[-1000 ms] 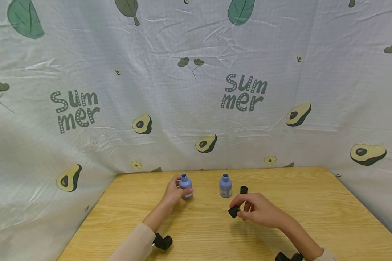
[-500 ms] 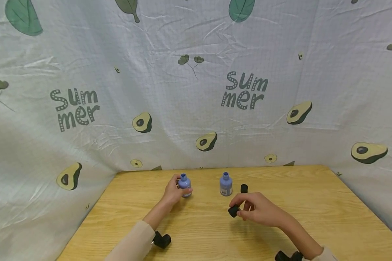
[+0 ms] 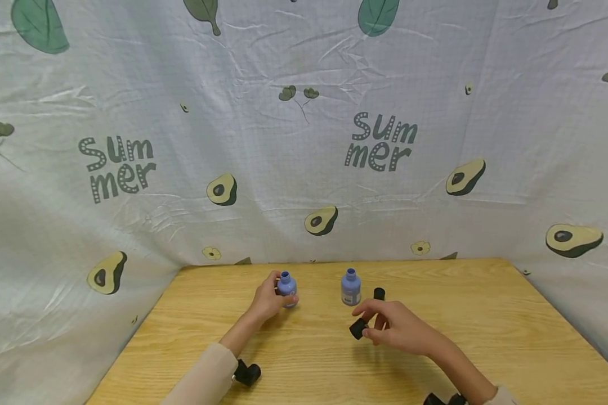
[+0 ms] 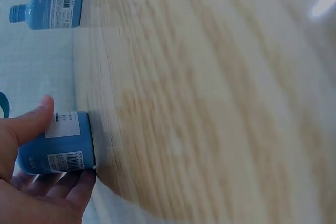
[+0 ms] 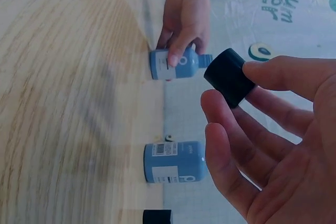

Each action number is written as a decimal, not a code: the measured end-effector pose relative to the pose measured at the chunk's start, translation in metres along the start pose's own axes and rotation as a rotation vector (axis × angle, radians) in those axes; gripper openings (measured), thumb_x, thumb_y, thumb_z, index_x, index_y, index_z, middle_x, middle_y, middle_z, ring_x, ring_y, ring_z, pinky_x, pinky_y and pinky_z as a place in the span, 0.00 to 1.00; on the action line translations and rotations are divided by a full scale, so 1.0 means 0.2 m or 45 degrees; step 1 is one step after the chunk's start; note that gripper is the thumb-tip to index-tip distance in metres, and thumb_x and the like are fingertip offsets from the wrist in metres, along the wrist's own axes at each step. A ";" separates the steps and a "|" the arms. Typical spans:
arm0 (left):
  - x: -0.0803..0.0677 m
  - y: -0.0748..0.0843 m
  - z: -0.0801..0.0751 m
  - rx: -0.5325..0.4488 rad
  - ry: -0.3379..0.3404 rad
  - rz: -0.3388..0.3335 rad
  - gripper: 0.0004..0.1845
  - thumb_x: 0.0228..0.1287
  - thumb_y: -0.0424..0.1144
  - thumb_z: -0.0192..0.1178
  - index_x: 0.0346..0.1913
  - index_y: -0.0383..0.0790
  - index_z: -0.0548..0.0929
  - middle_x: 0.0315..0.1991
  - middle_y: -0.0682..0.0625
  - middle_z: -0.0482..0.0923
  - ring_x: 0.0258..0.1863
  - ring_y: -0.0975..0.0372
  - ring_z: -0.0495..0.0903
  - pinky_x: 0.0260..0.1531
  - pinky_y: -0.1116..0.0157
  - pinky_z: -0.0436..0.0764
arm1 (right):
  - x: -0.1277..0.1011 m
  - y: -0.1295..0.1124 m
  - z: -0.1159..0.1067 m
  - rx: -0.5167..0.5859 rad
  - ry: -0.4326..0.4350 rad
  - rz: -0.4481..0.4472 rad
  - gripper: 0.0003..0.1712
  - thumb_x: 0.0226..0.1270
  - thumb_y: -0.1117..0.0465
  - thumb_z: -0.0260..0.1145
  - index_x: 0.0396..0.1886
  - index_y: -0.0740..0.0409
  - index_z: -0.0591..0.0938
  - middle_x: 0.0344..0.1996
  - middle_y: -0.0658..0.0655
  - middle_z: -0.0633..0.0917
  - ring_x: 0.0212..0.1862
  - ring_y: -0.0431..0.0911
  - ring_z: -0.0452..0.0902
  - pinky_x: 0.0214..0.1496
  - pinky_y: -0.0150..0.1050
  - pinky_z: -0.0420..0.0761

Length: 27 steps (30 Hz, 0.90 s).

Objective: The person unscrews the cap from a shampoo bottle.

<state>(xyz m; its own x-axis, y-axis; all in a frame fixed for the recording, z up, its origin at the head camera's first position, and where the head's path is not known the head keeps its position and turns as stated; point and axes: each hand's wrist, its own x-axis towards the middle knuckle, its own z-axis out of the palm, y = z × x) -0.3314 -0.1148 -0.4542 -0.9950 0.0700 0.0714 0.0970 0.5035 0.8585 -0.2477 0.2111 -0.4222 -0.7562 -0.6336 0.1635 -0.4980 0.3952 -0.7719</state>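
My left hand (image 3: pixel 269 298) grips a small blue bottle (image 4: pixel 63 140) round its body, thumb on the front. This bottle stands upright at the far side of the table, its threaded neck uncapped. To its right stands a second uncapped blue bottle (image 3: pixel 351 289), with white labels showing in the left wrist view. My right hand (image 3: pixel 397 328) pinches a black bottle cap (image 5: pixel 229 78) between thumb and fingers, above the table and nearer me than the second bottle. Just beyond that hand, another black cap (image 3: pixel 379 293) stands on the table.
The wooden table (image 3: pixel 304 360) ends at a hanging white cloth (image 3: pixel 263 146) printed with avocados and lettering, close behind the bottles. Black devices sit at both wrists, such as the left wrist device (image 3: pixel 247 373).
My right hand has shifted slightly left with the cap, which now tilts differently. The left hand and both bottles keep their places.
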 end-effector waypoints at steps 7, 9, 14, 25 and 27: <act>0.00 0.00 0.00 0.045 -0.036 0.025 0.33 0.60 0.33 0.75 0.65 0.33 0.71 0.62 0.32 0.77 0.63 0.39 0.79 0.61 0.44 0.79 | 0.06 -0.02 0.03 -0.052 0.067 0.026 0.15 0.73 0.57 0.69 0.55 0.57 0.81 0.51 0.60 0.86 0.32 0.38 0.83 0.35 0.35 0.82; 0.00 0.00 0.01 0.052 -0.052 0.020 0.33 0.60 0.33 0.75 0.65 0.33 0.71 0.63 0.32 0.77 0.64 0.39 0.78 0.61 0.44 0.79 | 0.08 -0.02 0.04 -0.075 0.101 0.016 0.14 0.72 0.58 0.69 0.54 0.57 0.82 0.50 0.60 0.87 0.31 0.36 0.83 0.33 0.34 0.82; -0.02 0.02 0.01 0.036 -0.069 -0.007 0.34 0.62 0.35 0.75 0.66 0.34 0.70 0.65 0.32 0.75 0.65 0.39 0.77 0.63 0.44 0.78 | 0.19 -0.02 0.09 -0.131 0.207 0.026 0.13 0.71 0.61 0.70 0.53 0.54 0.84 0.46 0.61 0.89 0.30 0.38 0.84 0.29 0.34 0.80; -0.02 -0.01 -0.02 0.053 -0.039 -0.018 0.32 0.63 0.35 0.73 0.66 0.33 0.72 0.64 0.32 0.76 0.64 0.40 0.78 0.63 0.44 0.77 | 0.51 0.01 0.21 -0.198 0.289 0.161 0.16 0.70 0.67 0.68 0.56 0.57 0.84 0.48 0.63 0.86 0.26 0.45 0.84 0.25 0.34 0.80; -0.01 -0.01 -0.02 0.047 -0.044 -0.019 0.32 0.62 0.35 0.74 0.66 0.33 0.72 0.63 0.32 0.77 0.64 0.40 0.79 0.63 0.44 0.78 | 0.55 0.02 0.23 -0.240 0.309 0.180 0.17 0.69 0.67 0.69 0.56 0.60 0.83 0.47 0.63 0.86 0.27 0.43 0.83 0.26 0.34 0.81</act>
<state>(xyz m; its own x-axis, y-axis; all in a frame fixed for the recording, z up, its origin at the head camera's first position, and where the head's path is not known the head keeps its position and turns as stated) -0.3291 -0.1194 -0.4539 -0.9950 0.0919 0.0403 0.0836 0.5363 0.8399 -0.3137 0.1116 -0.4351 -0.8910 -0.3961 0.2219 -0.4338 0.5983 -0.6737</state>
